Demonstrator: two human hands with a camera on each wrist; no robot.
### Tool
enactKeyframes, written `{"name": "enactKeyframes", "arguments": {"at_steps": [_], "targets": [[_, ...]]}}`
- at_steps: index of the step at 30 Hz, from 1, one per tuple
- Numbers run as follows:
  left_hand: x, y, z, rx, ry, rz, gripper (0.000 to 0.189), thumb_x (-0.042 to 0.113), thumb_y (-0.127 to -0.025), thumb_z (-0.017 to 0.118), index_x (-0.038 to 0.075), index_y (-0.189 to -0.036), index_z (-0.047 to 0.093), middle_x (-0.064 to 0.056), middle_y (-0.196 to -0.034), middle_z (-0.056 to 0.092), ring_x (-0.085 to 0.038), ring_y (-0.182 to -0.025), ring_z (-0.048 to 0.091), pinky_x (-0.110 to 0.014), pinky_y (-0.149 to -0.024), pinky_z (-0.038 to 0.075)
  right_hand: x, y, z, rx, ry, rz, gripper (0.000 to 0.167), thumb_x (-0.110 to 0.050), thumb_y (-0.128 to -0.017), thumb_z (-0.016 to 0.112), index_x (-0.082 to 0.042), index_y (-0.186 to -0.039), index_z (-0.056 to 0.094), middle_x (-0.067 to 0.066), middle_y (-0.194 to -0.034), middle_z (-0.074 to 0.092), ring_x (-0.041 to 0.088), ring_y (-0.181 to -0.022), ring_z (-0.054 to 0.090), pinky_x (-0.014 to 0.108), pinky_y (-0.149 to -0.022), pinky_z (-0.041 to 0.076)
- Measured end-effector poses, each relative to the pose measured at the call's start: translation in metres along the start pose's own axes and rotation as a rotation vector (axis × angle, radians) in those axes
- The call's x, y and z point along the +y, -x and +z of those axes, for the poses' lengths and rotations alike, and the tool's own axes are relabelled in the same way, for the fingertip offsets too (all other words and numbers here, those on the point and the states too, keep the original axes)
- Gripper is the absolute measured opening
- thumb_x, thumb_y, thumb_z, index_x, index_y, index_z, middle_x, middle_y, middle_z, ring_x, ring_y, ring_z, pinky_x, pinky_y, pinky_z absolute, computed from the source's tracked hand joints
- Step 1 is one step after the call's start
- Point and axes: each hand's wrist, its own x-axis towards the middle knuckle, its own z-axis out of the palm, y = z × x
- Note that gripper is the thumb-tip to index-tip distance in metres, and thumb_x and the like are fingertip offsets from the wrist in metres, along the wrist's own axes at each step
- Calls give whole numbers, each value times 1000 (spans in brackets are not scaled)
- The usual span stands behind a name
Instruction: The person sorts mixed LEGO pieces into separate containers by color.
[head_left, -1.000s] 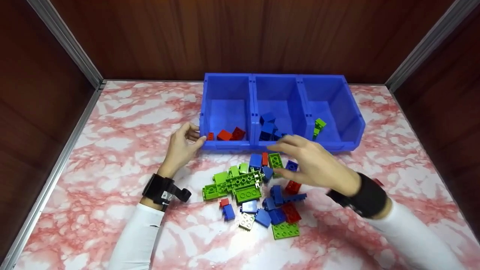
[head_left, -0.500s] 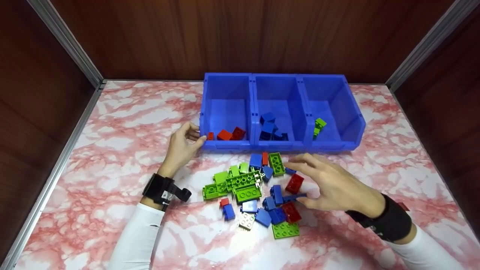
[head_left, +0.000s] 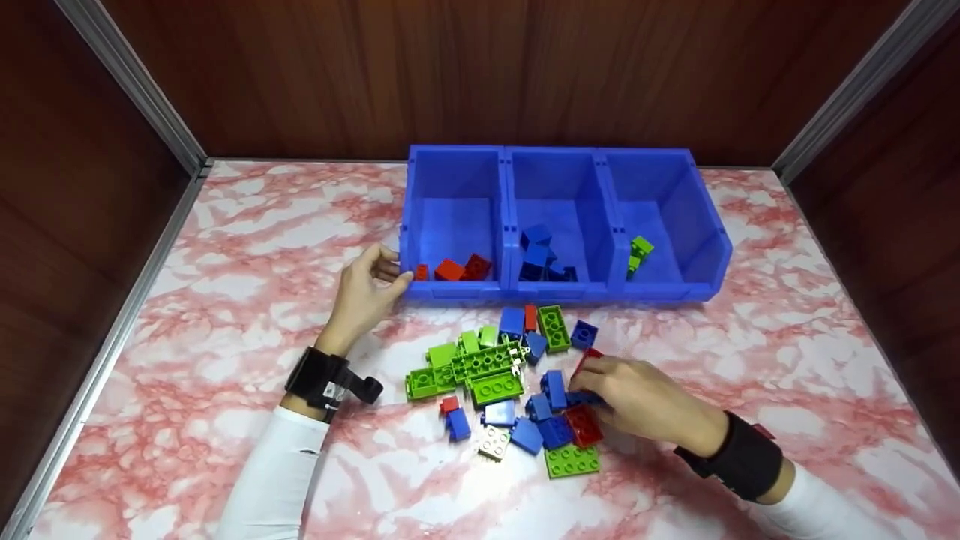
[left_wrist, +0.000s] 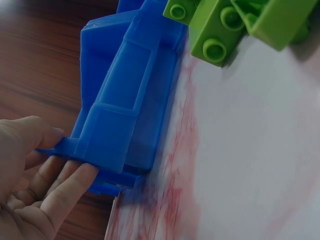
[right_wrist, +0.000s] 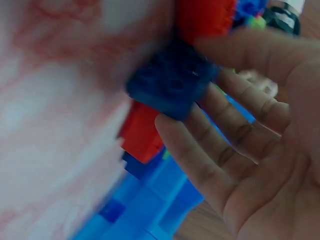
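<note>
My left hand (head_left: 367, 291) grips the front left corner of the blue storage bin (head_left: 455, 291). In the left wrist view the thumb lies on one side of the bin's lip (left_wrist: 65, 146) and the fingers on the other. On the right of the brick pile my right hand (head_left: 637, 394) holds a flat dark blue building brick (right_wrist: 172, 80) between thumb and fingertips, studs showing in the right wrist view. Beside it are a red brick (right_wrist: 142, 132) toward the bin and another red brick (head_left: 583, 425) nearer me. In the head view my fingers cover most of the blue brick.
Three joined compartments hold red bricks (head_left: 450, 270) on the left, blue bricks (head_left: 535, 255) in the middle and green bricks (head_left: 637, 251) on the right. Several green, blue and red bricks lie on the marbled table (head_left: 262, 225), including a green plate (head_left: 571, 461). Wood panels surround it.
My right hand has moved from the middle compartment's front edge back to the pile's right side, and its fingers have come together on the flat blue brick. The left hand stays put.
</note>
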Motion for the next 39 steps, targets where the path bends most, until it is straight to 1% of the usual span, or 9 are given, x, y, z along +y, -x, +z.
{"name": "enactKeyframes", "arguments": {"at_steps": [4,9,15,20,24,26,32,36,39], "targets": [[0,0,0,5,2,12,21,7,-95,75,1,-111,64,-20,-105,74,-29,-97,70,-33,-89,58,2,1,3,-2,-13,16,30,2,-77,85,-10,-104,77,4,-100,76,18,-88,75,36,-75,66],[0,0,1,4,7,9,21,7,-95,75,1,-112,64,-20,-105,73,-29,-97,70,-34,-90,59,3,2,-3,14,-48,18,32,1,-76,84,-9,-106,77,4,-100,76,18,-89,75,35,-75,66],[1,0,1,-9,9,-14,22,7,-95,74,2,-113,64,-19,-107,73,-28,-98,68,-34,-91,58,3,-5,-24,41,-153,63,32,-3,-80,86,-9,-111,78,3,-101,76,15,-91,76,30,-77,66],[1,1,0,-3,6,-8,22,7,-95,75,1,-112,64,-19,-107,73,-28,-97,68,-34,-90,57,9,-21,-42,102,-163,37,35,5,-79,83,-4,-113,77,9,-102,78,20,-89,76,31,-77,67],[1,0,1,-1,7,-11,22,7,-95,75,1,-113,64,-19,-106,73,-27,-96,68,-33,-90,57,17,-40,-55,156,-98,36,34,6,-81,82,0,-113,76,14,-102,78,23,-87,76,29,-73,67],[2,0,1,-3,10,-11,22,7,-95,75,2,-113,64,-19,-106,73,-27,-97,68,-33,-90,57,20,-49,-62,167,-45,53,34,6,-82,81,2,-115,75,15,-101,76,24,-82,75,28,-68,66],[0,2,1,2,7,4,21,7,-95,75,2,-112,64,-19,-106,73,-28,-97,68,-38,-91,59,35,-81,-78,143,104,103,28,2,-86,79,3,-113,74,17,-95,72,29,-77,72,39,-63,65],[0,1,0,13,7,25,21,6,-94,76,1,-110,64,-19,-104,73,-28,-96,68,-40,-91,59,47,-103,-86,141,143,149,18,1,-89,74,2,-107,73,19,-95,72,34,-79,73,47,-62,65],[1,1,0,6,11,18,21,6,-94,75,1,-111,64,-19,-105,73,-28,-96,68,-40,-92,59,53,-116,-89,133,167,181,11,1,-90,72,2,-100,72,19,-94,70,36,-81,72,51,-64,64]]}}
